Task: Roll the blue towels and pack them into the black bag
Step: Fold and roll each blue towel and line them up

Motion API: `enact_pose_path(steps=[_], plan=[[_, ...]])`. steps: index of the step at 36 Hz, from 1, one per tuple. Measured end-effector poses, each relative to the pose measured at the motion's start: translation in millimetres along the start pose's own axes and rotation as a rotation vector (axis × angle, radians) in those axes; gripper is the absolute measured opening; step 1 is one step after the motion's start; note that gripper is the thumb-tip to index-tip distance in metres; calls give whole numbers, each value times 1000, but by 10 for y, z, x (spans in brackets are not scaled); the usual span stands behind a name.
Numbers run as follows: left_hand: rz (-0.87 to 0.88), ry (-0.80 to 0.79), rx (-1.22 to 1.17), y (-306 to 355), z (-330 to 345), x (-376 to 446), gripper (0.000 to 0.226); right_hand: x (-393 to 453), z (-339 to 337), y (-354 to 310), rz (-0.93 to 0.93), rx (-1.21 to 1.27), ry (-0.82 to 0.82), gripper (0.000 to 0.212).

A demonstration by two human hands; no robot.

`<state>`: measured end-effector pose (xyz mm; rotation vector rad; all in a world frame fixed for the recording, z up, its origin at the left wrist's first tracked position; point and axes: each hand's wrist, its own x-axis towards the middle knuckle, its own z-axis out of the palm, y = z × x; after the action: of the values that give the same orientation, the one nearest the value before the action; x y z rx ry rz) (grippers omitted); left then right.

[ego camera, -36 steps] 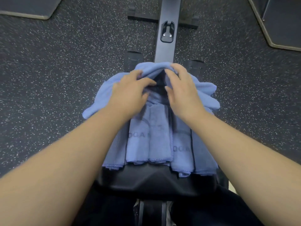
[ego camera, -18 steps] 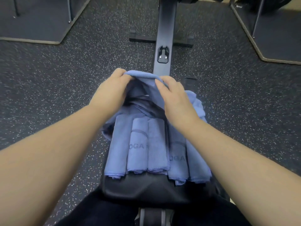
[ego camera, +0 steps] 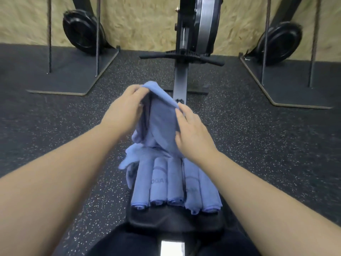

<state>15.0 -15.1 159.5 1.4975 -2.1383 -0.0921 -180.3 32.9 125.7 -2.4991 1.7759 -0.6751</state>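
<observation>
Floor (ego camera: 55, 137): speckled dark rubber, on all sides.
Rowing machine (ego camera: 181, 76): rail runs ahead; black seat (ego camera: 175, 221) carries the stack.
Folded towels (ego camera: 175, 183): blue, side by side on the seat.
Lifted towel (ego camera: 162, 124): raised, lower end trailing onto the stack.
Left hand (ego camera: 123, 113): grip closed on the top corner.
Right hand (ego camera: 193, 137): grip pinching the right edge.
Black bag: not visible.
Risk: the trailing end may drag neighbours off the narrow seat onto the floor.

You face a tan wall (ego camera: 140, 21) over speckled dark floor (ego camera: 258, 137); a rower (ego camera: 200, 28) stands ahead, mats (ego camera: 73, 71) on both sides.
</observation>
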Motion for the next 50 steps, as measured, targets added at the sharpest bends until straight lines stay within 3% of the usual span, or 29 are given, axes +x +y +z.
enact_pose_path(steps=[5,12,19,22,26,32,39,43,47,50], plan=[[-102,103,-228,316,-410,-76,61,-199,-418,-185,58,107,17,56],[-75,-72,-307,855,-533,-570,61,-600,-846,-375,-6,186,59,54],[-135,-90,-443,1226,-395,-1080,57,-944,-1302,-469,-34,185,66,54],[-173,-112,-449,1340,-403,-1208,46,-1093,-1485,-514,-51,200,100,55],[-206,-94,-352,1437,-463,-1349,7,-1281,-1670,-563,-48,221,129,56],[-200,23,-461,1570,-718,-1474,10,-1573,-1843,-585,58,213,172,63],[-106,95,-666,1809,-1156,-1661,13,-2016,-1896,-710,119,320,386,35],[-30,72,-739,1957,-1330,-1826,18,-2244,-1954,-931,154,517,462,21],[62,-45,-799,2074,-1418,-2061,16,-2328,-2064,-1133,223,715,337,23],[60,-101,-881,2128,-1476,-2207,11,-2349,-2059,-1211,192,658,217,18]])
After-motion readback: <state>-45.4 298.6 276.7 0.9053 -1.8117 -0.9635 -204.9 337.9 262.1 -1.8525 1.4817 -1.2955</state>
